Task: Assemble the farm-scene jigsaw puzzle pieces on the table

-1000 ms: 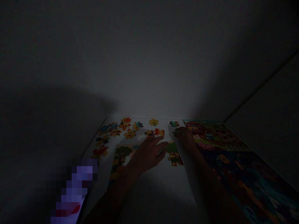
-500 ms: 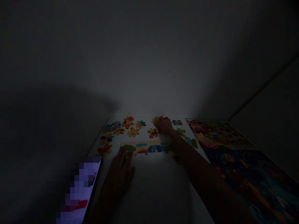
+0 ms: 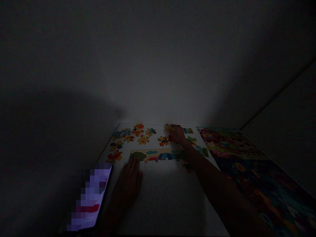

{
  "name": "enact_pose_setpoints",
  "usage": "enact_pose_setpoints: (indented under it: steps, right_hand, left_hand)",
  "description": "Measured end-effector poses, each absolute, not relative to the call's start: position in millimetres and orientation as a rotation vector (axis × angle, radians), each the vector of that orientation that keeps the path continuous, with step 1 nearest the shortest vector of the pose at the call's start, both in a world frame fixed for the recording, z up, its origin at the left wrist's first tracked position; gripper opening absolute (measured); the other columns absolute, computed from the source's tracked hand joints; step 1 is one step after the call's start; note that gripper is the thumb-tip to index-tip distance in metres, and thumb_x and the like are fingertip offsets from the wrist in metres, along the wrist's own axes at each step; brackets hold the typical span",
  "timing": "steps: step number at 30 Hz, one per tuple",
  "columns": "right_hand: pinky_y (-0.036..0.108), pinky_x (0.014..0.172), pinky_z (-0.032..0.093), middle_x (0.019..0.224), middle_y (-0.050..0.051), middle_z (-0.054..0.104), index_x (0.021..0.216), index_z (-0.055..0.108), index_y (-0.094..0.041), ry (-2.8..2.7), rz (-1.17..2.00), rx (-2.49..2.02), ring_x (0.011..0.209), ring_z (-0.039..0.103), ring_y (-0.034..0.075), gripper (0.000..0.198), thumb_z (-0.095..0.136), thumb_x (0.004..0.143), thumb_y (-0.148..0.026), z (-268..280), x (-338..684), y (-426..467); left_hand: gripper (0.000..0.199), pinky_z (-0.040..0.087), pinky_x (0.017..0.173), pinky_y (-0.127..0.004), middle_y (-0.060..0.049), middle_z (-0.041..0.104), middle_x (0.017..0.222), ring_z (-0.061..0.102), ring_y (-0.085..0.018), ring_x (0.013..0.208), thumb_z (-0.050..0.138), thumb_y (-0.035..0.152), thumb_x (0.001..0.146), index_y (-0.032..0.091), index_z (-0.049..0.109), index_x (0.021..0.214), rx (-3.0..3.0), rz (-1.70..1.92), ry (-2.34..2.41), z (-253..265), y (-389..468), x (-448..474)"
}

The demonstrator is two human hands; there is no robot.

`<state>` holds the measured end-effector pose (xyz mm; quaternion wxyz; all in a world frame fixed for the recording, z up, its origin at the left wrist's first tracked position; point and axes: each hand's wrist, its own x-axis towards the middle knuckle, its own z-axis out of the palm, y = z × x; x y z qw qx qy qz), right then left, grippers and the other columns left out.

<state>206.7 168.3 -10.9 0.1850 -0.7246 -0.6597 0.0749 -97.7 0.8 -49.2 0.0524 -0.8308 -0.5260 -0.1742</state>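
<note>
My left hand lies flat, its fingers stretched out and their tips at the lower left edge of a joined puzzle strip. The strip shows green bushes, a blue shape and clouds. At the back of the white table my right hand is closed, fingers curled down at a yellowish puzzle piece; its fingertips are partly hidden in the dark. Just in front of that hand lies a yellow and red puzzle piece. Under my right forearm shows a dark puzzle piece.
Loose puzzle pieces are scattered at the back left. More green pieces lie right of my forearm. Two picture puzzles, a farm scene and a dark blue one, cover the right side. A lit phone stands at left.
The view has shifted slightly, so most things sit a little further right. My right hand stays at the back pieces, and my left hand still rests flat by the strip.
</note>
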Motion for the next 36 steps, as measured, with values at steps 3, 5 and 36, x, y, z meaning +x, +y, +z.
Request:
enact_pose_setpoints:
  steps: [3,5,36]
  right_hand:
    - [0.037,0.101,0.041,0.139,0.012,0.057,0.131,0.06,-0.022,-2.02,0.251,-1.932,0.125,0.053,0.029,0.043,0.056,0.091,-0.038,-13.5,198.8,143.7]
    - [0.043,0.102,0.04,0.142,0.012,0.055,0.13,0.061,-0.024,-2.129,0.305,-1.886,0.128,0.05,0.032,0.048,0.058,0.089,-0.05,-16.8,195.3,129.5]
    - [0.028,0.069,0.05,0.081,0.001,0.065,0.096,0.059,-0.021,-1.468,0.8,-1.335,0.075,0.062,0.016,0.029,0.06,0.083,-0.047,10.4,251.2,11.4]
  left_hand:
    - [0.051,0.04,0.114,-0.047,-0.015,0.048,0.148,0.043,-0.025,0.14,0.026,0.031,0.102,0.008,0.05,0.141,-2.529,-0.54,-1.629,-40.9,-1.6,-94.7]
    - [0.051,0.04,0.114,-0.046,-0.014,0.049,0.148,0.043,-0.024,0.139,0.026,0.031,0.102,0.008,0.051,0.14,-2.538,-0.548,-1.64,-36.1,-2.5,-93.5]
    - [0.055,0.034,0.116,-0.051,-0.017,0.051,0.146,0.043,-0.029,0.139,0.027,0.035,0.097,0.008,0.057,0.134,-2.534,-0.653,-1.687,-41.9,4.8,-91.5]
